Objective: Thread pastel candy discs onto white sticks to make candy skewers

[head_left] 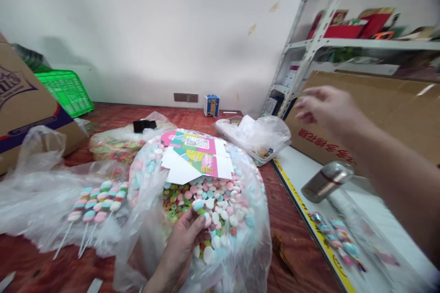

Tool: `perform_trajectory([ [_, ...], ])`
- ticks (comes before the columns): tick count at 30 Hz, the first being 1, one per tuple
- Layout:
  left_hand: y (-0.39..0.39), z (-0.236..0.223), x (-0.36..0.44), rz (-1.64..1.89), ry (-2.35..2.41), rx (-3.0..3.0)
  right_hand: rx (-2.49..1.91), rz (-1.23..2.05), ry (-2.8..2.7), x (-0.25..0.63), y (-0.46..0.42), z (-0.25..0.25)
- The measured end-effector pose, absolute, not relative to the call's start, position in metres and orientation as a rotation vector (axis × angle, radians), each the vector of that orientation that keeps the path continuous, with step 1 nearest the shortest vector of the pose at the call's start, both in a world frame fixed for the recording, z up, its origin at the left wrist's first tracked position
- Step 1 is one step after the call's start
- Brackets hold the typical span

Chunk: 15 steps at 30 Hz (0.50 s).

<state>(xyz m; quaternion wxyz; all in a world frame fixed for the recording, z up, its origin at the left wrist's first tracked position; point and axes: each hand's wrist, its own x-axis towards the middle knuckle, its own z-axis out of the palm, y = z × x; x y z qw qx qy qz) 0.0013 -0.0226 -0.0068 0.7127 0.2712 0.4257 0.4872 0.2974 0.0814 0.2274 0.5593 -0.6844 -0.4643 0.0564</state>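
Observation:
Over a large clear plastic bag (252, 242) of loose candy, my left hand (180, 242) is closed, thumb against fingers, around a few pastel candy pieces (199, 205). Whether a stick runs through them is hidden. Pink, white and blue button-shaped candies (223, 192) fill the bag, with small green and red ring candies (175, 201) among them. A printed card (197, 155) lies on top. My right hand (321, 105) is raised at the right, in front of a cardboard box; its fingers are bent and blurred. Candy skewers (94, 201) on white sticks rest on plastic at the left.
Behind stand a bag of ring candies (113, 146), a clear tray with plastic (254, 137) and a small blue box (211, 105). At the right are a metal flask (328, 181), wrapped candy skewers (338, 238), a cardboard box (385, 100) and shelving (319, 32). A green basket (65, 91) sits left.

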Motion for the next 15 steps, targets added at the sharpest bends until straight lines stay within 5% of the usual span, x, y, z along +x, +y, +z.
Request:
perform_trajectory([
  [8, -0.029, -0.005, 0.000, 1.160, 0.775, 0.648, -1.406, 1.006, -1.719, 0.163, -0.059, 0.019],
  [15, -0.031, -0.013, 0.006, 1.086, 0.772, 0.742, -1.464, 0.966, -1.286, 0.140, -0.072, -0.032],
])
